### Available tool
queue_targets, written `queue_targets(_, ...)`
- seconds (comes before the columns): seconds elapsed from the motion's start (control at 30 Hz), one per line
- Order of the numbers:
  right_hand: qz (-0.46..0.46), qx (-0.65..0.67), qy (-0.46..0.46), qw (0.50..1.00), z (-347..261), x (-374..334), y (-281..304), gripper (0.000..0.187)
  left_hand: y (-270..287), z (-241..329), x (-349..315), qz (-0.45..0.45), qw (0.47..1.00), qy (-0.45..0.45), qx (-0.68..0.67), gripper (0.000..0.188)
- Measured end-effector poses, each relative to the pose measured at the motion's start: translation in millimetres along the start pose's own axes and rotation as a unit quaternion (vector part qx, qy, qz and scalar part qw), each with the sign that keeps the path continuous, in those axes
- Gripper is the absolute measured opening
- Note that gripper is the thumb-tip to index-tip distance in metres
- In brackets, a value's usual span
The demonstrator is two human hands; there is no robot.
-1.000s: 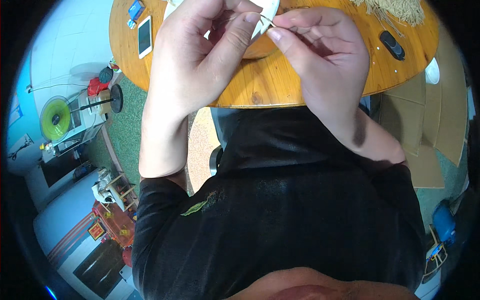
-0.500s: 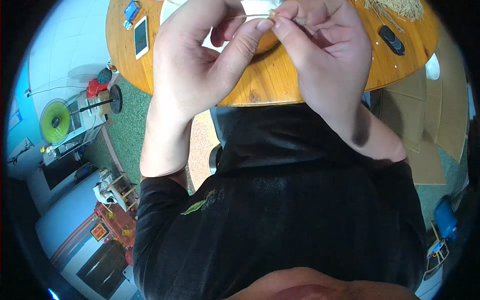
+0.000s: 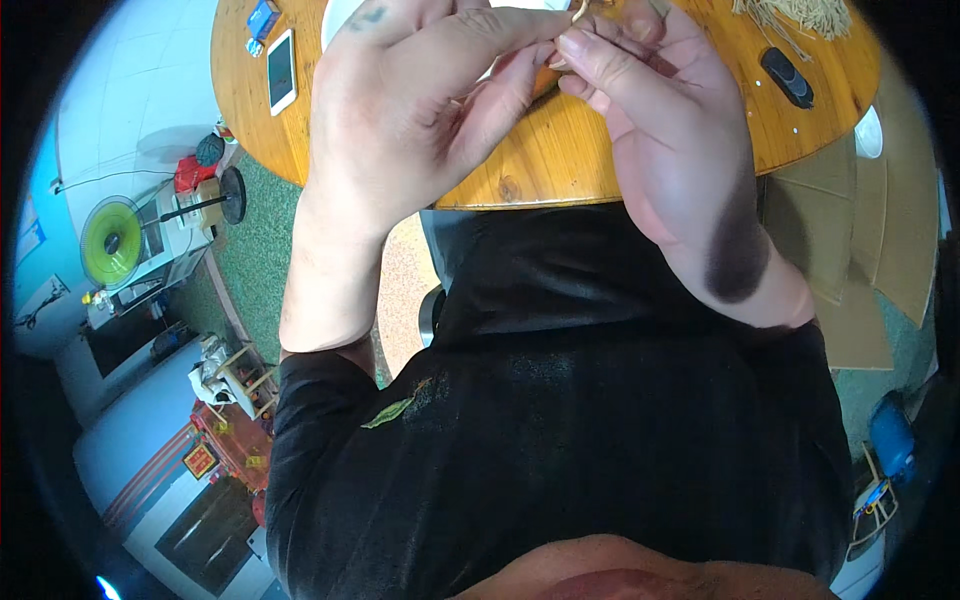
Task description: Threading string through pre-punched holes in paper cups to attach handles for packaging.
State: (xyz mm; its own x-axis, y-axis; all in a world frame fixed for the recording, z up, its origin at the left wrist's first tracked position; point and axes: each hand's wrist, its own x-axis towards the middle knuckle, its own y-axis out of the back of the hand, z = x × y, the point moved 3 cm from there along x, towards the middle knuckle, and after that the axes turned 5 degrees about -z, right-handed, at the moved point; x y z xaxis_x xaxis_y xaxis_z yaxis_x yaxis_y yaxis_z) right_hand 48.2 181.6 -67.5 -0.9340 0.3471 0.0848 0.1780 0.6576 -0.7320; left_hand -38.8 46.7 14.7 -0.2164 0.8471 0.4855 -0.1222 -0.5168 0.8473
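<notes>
Both of my hands meet above the near side of a wooden table (image 3: 560,160). Between their fingertips a short bent piece of tan string (image 3: 579,11) shows; most of it is hidden by the fingers. My right hand (image 3: 680,120) is closed in a pinch on the string, thumb against the bent fingers. My left hand (image 3: 410,110) lies turned with its back up, its fingers reaching across to the same spot and pressed together there. A white round dish (image 3: 340,14) is partly covered behind my left hand. At the far right lies a loose bundle of similar tan strings (image 3: 815,18).
A white phone (image 3: 283,72) and a small blue box (image 3: 263,19) lie on the table's left side. On the right rests a small black oval device (image 3: 787,78). Flattened cardboard (image 3: 830,230) covers floor at the right. A standing fan (image 3: 112,243) is off to the left.
My left hand has rolled over, back upward, with its fingers now stretched toward my right hand. My right hand has tilted slightly, and the string's tip now points up.
</notes>
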Motion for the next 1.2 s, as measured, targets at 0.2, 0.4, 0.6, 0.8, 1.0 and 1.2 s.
queue_targets(0.2,-0.011,0.074,-0.095,0.993,-17,-6,-10,0.013,3,4,6,0.022,0.999,-0.020,0.042,0.026)
queue_targets(0.4,0.010,0.052,-0.072,0.996,-11,-1,-11,0.020,-2,5,4,-0.001,0.990,-0.018,0.141,0.025)
queue_targets(0.6,0.000,-0.056,-0.036,0.998,-8,-1,-11,0.029,-3,-9,1,0.047,0.990,-0.081,0.102,0.020)
queue_targets(0.8,-0.065,-0.253,0.132,0.956,-3,8,-10,0.027,4,-8,4,-0.008,1.000,0.001,-0.014,0.012)
queue_targets(1.0,-0.074,-0.401,0.287,0.867,-14,8,-9,0.027,4,-17,1,-0.050,0.978,0.133,-0.152,0.006)
queue_targets(1.2,-0.091,-0.354,0.295,0.883,-2,13,-8,0.023,5,-23,-1,-0.088,0.960,0.152,-0.216,0.006)
